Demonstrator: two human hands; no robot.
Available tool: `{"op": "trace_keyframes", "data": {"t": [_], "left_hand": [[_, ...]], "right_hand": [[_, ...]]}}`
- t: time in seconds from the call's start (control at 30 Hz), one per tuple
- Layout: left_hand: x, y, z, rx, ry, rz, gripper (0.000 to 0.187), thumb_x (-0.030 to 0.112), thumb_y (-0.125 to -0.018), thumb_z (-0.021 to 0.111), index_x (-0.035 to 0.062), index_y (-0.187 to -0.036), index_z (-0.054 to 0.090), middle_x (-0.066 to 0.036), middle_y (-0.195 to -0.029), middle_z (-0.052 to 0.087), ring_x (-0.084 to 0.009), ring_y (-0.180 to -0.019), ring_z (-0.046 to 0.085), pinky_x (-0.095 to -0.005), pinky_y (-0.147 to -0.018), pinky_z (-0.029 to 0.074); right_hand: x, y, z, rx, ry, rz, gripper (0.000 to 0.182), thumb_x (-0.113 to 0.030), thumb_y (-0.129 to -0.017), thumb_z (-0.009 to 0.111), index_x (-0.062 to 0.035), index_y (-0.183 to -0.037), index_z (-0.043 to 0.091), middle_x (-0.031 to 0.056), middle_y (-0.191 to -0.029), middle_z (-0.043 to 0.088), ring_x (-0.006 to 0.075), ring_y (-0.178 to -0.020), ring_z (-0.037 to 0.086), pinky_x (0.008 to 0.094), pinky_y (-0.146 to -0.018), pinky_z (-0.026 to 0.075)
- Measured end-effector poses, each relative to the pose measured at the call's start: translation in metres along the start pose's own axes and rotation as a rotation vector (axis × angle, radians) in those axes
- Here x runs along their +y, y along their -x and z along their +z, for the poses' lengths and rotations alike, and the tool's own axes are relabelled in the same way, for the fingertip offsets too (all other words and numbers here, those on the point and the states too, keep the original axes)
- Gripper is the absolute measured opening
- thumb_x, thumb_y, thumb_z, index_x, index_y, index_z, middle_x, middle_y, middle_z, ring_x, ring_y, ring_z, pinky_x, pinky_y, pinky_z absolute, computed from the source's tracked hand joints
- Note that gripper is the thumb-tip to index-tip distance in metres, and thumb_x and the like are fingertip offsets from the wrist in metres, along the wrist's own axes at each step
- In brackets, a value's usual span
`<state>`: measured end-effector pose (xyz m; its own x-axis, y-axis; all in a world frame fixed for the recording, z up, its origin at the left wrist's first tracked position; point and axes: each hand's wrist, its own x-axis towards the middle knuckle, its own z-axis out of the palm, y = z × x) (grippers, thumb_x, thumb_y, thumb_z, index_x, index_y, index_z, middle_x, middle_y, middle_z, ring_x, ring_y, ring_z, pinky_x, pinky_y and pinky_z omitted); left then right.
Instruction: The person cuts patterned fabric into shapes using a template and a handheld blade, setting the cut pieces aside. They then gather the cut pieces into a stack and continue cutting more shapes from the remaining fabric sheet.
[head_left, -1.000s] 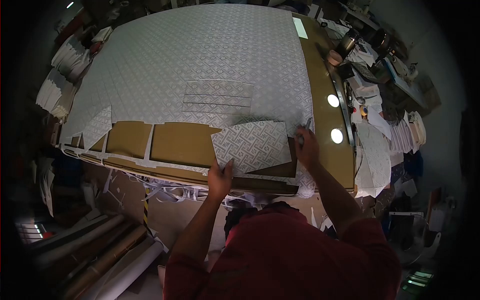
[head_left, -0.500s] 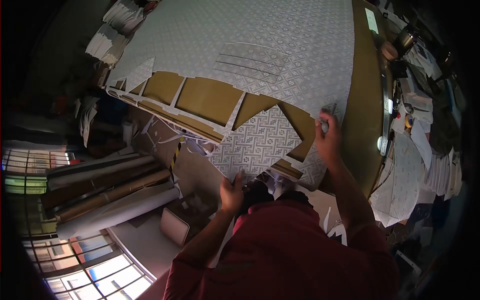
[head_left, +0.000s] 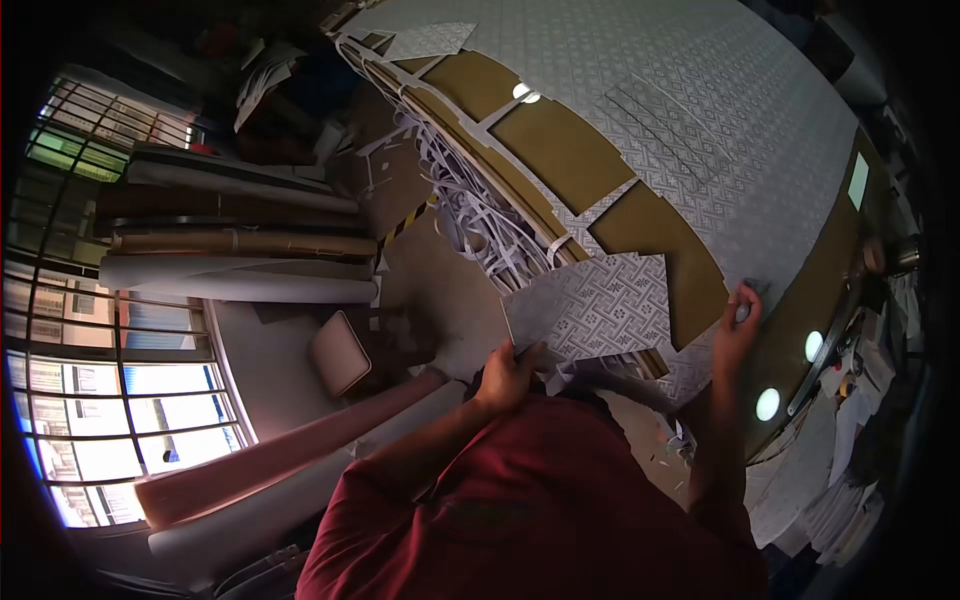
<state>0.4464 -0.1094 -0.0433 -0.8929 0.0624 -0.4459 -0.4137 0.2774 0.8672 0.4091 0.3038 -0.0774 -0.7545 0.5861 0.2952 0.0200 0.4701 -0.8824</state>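
My left hand pinches the near edge of a cut piece of grey-and-white patterned material, which extends over the table's front edge. At the right, my right hand has its fingers curled around a small greyish object that I cannot make out, just above the patterned sheet. The large patterned sheet covers much of the brown table. Narrow strips of the sheet frame cut-out openings along the table's front side.
Rolls of material lie at the left near a barred window. Tangled offcut strips hang beside the table. A pinkish roll and a chair are at lower left. Papers are heaped at the right.
The view has turned toward the left. The cut piece in my left hand has shifted outward, away from the openings in the sheet, and tilted. My right hand stays curled near the sheet.
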Motion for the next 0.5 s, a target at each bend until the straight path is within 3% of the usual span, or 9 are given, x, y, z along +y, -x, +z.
{"op": "trace_keyframes", "data": {"t": [0.07,0.13,0.27,0.37,0.43,0.5], "left_hand": [[0.004,0.003,-0.009,-0.01,0.019,-0.021,0.033,0.021,-0.105,0.063,0.0013,-0.132,0.06,-0.008,-0.106,0.074,-0.0168,-0.082,0.071,-0.0333,-0.069,0.06],[0.011,0.006,-0.022,0.038,0.115,-0.015,0.028,0.022,-0.105,0.064,0.0039,-0.126,0.064,-0.01,-0.093,0.077,-0.0158,-0.075,0.072,-0.034,-0.07,0.056],[-0.006,-0.013,-0.065,0.01,0.158,-0.068,0.027,0.023,-0.105,0.064,0.005,-0.125,0.066,-0.011,-0.095,0.077,-0.0172,-0.078,0.072,-0.0353,-0.073,0.057],[-0.037,-0.038,-0.114,-0.045,0.011,0.047,0.027,0.023,-0.104,0.065,0.0049,-0.123,0.067,-0.012,-0.096,0.077,-0.0184,-0.08,0.073,-0.0361,-0.075,0.057],[-0.047,-0.055,-0.152,-0.098,0.091,0.031,0.027,0.023,-0.105,0.063,0.0044,-0.124,0.064,-0.006,-0.094,0.074,-0.0144,-0.073,0.069,-0.033,-0.061,0.056],[-0.041,-0.062,-0.2,-0.101,0.026,-0.005,0.025,0.021,-0.105,0.063,0.005,-0.124,0.064,-0.006,-0.093,0.074,-0.0139,-0.072,0.069,-0.032,-0.059,0.055]], "right_hand": [[0.004,-0.001,-0.001,0.011,0.109,-0.051,0.028,-0.016,-0.106,0.061,-0.0022,-0.13,0.058,0.0172,-0.126,0.068,0.0286,-0.122,0.065,0.0371,-0.104,0.049],[0.003,-0.001,0.0,0.009,0.184,-0.067,0.029,-0.018,-0.106,0.061,-0.0022,-0.13,0.058,0.0173,-0.127,0.067,0.0291,-0.123,0.065,0.0377,-0.104,0.05],[-0.024,0.002,0.004,0.0,0.499,-0.056,0.032,-0.025,-0.107,0.061,-0.0026,-0.13,0.059,0.0169,-0.127,0.067,0.0309,-0.122,0.065,0.0401,-0.102,0.05],[-0.013,0.011,0.012,0.045,0.514,-0.131,0.034,-0.027,-0.107,0.061,-0.003,-0.13,0.06,0.016,-0.124,0.068,0.0315,-0.119,0.065,0.041,-0.101,0.049],[-0.041,0.038,0.038,0.104,0.525,-0.079,0.034,-0.028,-0.107,0.062,-0.0029,-0.13,0.06,0.0159,-0.123,0.068,0.031,-0.117,0.065,0.0403,-0.101,0.049],[-0.073,0.059,0.061,0.188,0.549,-0.038,0.033,-0.028,-0.106,0.062,-0.0029,-0.129,0.06,0.0158,-0.122,0.067,0.0306,-0.115,0.065,0.0397,-0.101,0.049]]}}
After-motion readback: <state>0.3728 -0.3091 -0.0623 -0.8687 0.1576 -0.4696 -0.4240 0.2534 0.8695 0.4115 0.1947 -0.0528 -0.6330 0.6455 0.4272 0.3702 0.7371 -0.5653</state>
